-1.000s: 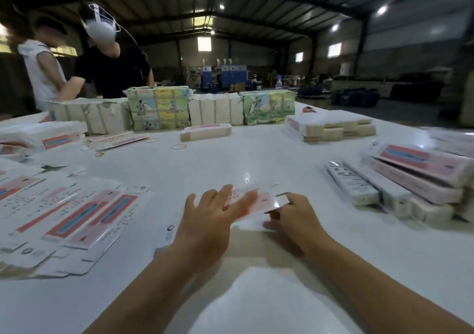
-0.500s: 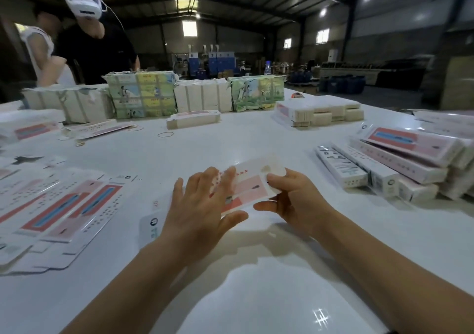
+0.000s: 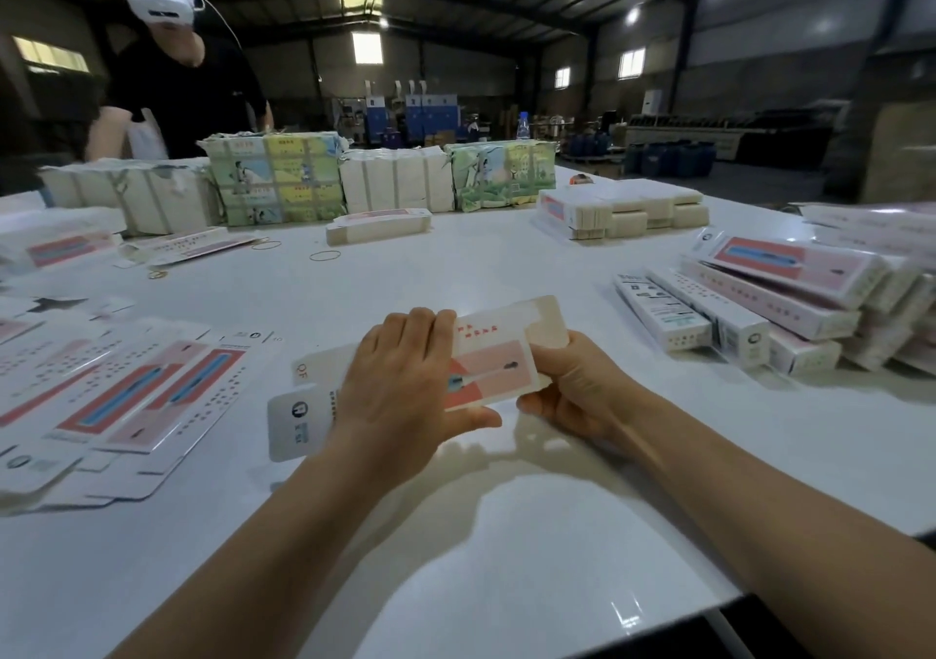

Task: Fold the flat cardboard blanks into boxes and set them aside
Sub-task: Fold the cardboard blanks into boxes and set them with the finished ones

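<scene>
Blank [image 3: 486, 359] lengthwise left-right between both hands

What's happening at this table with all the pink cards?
A person is folding a flat cardboard blank into a box, holding it in both hands above the white table: left hand across its middle, right hand gripping its end. More flat blanks lie to the left; finished boxes are piled to the right.

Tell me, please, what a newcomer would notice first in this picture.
Both hands, the left hand and right hand, hold a pink cardboard blank above the white table. Finished boxes are piled at the right, flat blanks lie at the left, and wrapped bundles stand along the far edge.
</scene>
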Tool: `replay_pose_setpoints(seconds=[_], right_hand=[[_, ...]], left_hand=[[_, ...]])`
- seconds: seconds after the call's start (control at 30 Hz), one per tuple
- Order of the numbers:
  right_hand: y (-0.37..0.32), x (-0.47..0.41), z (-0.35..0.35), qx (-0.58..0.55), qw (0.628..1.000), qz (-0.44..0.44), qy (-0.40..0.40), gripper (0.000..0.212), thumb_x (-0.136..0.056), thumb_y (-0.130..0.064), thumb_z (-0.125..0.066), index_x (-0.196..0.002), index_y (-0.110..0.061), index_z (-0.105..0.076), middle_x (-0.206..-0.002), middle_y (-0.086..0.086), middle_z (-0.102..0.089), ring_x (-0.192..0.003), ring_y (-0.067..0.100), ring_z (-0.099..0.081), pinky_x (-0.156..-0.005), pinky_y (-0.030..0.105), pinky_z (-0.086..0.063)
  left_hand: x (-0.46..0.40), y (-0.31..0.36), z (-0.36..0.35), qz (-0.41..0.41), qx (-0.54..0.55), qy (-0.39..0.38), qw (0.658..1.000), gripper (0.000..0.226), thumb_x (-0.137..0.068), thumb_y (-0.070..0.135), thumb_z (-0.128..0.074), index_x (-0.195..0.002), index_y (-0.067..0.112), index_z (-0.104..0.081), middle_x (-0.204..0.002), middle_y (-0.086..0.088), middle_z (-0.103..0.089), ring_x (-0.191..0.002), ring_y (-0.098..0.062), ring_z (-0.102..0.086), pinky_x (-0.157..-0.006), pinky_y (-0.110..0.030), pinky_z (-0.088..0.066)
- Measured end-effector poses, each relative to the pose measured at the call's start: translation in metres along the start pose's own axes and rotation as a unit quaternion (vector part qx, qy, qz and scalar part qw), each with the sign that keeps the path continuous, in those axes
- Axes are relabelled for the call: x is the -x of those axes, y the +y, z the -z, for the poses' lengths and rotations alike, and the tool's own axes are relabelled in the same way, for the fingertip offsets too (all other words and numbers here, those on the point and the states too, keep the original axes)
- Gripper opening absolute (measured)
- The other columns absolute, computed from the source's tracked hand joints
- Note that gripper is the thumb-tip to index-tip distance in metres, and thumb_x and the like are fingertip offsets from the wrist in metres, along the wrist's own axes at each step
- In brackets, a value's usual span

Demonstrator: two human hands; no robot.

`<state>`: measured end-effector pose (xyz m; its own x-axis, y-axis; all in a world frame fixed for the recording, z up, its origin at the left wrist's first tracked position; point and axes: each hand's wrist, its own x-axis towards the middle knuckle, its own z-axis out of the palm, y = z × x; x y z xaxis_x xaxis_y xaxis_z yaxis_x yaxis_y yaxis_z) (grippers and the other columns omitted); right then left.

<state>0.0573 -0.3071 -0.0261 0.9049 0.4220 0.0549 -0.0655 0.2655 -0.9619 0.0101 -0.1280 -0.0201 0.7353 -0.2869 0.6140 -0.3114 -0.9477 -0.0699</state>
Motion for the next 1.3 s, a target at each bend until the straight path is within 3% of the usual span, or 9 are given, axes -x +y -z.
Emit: replay_pose_setpoints(seconds=[0.17, 0.33, 0.47, 0.63, 0.8, 0.97, 1.07, 1.17, 1.3], right_hand=[[0.005, -0.003, 0.002, 0.090, 0.995, 0.024, 0.035, 0.014, -0.065, -0.012, -0.070, -0.076, -0.018, -0.077, -0.066, 0.004, -0.068, -0.052, 0.013, -0.059, -0.041, 0.022, -0.041], [0.008, -0.006, 0.004, 0.130, 0.989, 0.025, 0.064, 0.020, -0.068, -0.016, -0.058, -0.074, -0.016, -0.077, -0.059, 0.006, -0.063, -0.046, 0.014, -0.052, -0.041, 0.023, -0.041], [0.007, -0.006, -0.003, 0.072, 0.985, 0.079, 0.134, 0.016, -0.088, -0.022, -0.058, -0.095, -0.012, -0.067, -0.080, 0.018, -0.065, -0.051, 0.018, -0.057, -0.046, 0.028, -0.047], [0.007, -0.003, -0.014, 0.183, 0.917, 0.220, 0.276, 0.017, -0.093, -0.016, -0.056, -0.106, -0.026, -0.051, -0.090, 0.002, -0.059, -0.061, 0.011, -0.063, -0.052, 0.028, -0.052], [0.014, 0.004, -0.026, 0.369, 0.850, 0.300, 0.229, 0.020, -0.090, -0.007, -0.061, -0.108, -0.014, -0.067, -0.093, -0.005, -0.059, -0.076, 0.016, -0.062, -0.067, 0.035, -0.056], [0.013, 0.005, -0.029, 0.325, 0.889, 0.255, 0.199, 0.029, -0.090, -0.005, -0.060, -0.118, -0.011, -0.066, -0.090, -0.008, -0.055, -0.074, 0.012, -0.060, -0.060, 0.025, -0.052], [0.012, 0.006, -0.029, 0.352, 0.878, 0.255, 0.202, 0.023, -0.090, -0.010, -0.063, -0.111, -0.010, -0.071, -0.086, -0.009, -0.049, -0.073, 0.001, -0.052, -0.065, 0.012, -0.041], [0.011, 0.011, -0.028, 0.417, 0.829, 0.298, 0.222, 0.018, -0.088, -0.011, -0.065, -0.104, -0.007, -0.073, -0.100, -0.008, -0.046, -0.095, 0.008, -0.044, -0.082, 0.008, -0.033], [0.009, 0.014, -0.029, 0.470, 0.806, 0.296, 0.202, 0.026, -0.081, -0.021, -0.050, -0.095, -0.010, -0.069, -0.143, -0.005, -0.040, -0.134, 0.011, -0.020, -0.110, 0.027, -0.017]], left_hand=[[0.003, 0.000, 0.003, -0.014, -0.024, -0.016, 0.999, 0.080, -0.059, 0.066, -0.071, -0.106, 0.002, -0.062, -0.088, -0.011, -0.059, -0.072, -0.026, -0.056, -0.059, -0.035, -0.051], [0.000, -0.001, 0.004, 0.005, -0.003, -0.013, 1.000, 0.066, -0.058, 0.059, -0.078, -0.098, 0.007, -0.064, -0.081, -0.006, -0.060, -0.064, -0.023, -0.057, -0.047, -0.031, -0.046], [-0.004, -0.006, 0.004, 0.050, 0.018, -0.007, 0.999, 0.070, -0.067, 0.061, -0.070, -0.114, 0.012, -0.058, -0.096, -0.004, -0.060, -0.080, -0.024, -0.059, -0.056, -0.031, -0.043], [-0.005, -0.026, 0.004, 0.154, 0.050, -0.023, 0.987, 0.069, -0.073, 0.070, -0.053, -0.123, 0.022, -0.046, -0.109, 0.005, -0.054, -0.094, -0.018, -0.053, -0.066, -0.031, -0.045], [-0.003, -0.025, 0.007, 0.172, 0.093, -0.019, 0.981, 0.081, -0.063, 0.075, -0.041, -0.124, 0.022, -0.048, -0.112, 0.001, -0.057, -0.091, -0.019, -0.056, -0.069, -0.038, -0.054], [-0.002, -0.016, 0.005, 0.177, 0.125, -0.027, 0.976, 0.083, -0.062, 0.074, -0.043, -0.126, 0.023, -0.048, -0.115, 0.001, -0.058, -0.087, -0.016, -0.056, -0.068, -0.036, -0.055], [-0.003, -0.012, 0.002, 0.160, 0.109, -0.030, 0.981, 0.081, -0.062, 0.077, -0.040, -0.123, 0.025, -0.049, -0.108, 0.005, -0.057, -0.081, -0.013, -0.052, -0.060, -0.028, -0.047], [-0.004, -0.012, -0.001, 0.150, 0.124, -0.035, 0.980, 0.081, -0.061, 0.079, -0.039, -0.122, 0.026, -0.050, -0.106, 0.007, -0.057, -0.079, -0.012, -0.052, -0.059, -0.027, -0.044], [-0.003, -0.014, -0.002, 0.135, 0.150, -0.060, 0.978, 0.082, -0.062, 0.079, -0.042, -0.126, 0.028, -0.048, -0.112, 0.008, -0.058, -0.083, -0.012, -0.055, -0.069, -0.031, -0.055]])
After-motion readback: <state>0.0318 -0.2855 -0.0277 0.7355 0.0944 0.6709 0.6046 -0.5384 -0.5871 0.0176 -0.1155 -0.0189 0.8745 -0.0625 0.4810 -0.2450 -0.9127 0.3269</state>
